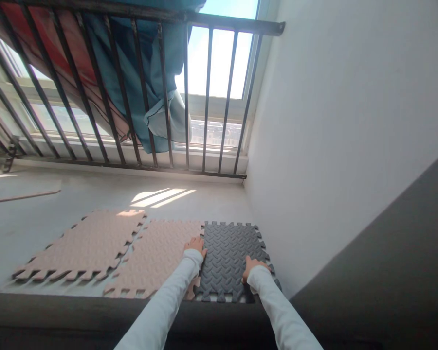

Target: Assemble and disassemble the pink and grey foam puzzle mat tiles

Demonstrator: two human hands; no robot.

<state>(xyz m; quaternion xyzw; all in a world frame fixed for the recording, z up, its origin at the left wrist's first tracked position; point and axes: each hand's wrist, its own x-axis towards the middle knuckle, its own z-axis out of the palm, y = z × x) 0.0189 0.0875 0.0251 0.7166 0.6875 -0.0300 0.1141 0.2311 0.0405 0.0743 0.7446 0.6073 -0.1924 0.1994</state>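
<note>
A dark grey foam puzzle mat lies on the floor by the white wall. A beige foam mat sits joined to its left edge. My left hand presses flat on the seam where the beige and grey mats interlock, fingers stretched out. My right hand rests flat on the near right part of the grey mat, palm down. Both arms wear white sleeves. A second beige mat lies further left, slightly apart and angled.
A black metal railing runs along the window, with teal cloth and red cloth draped over it. A white wall rises to the right. Grey concrete floor spreads left. A dark ledge crosses the bottom.
</note>
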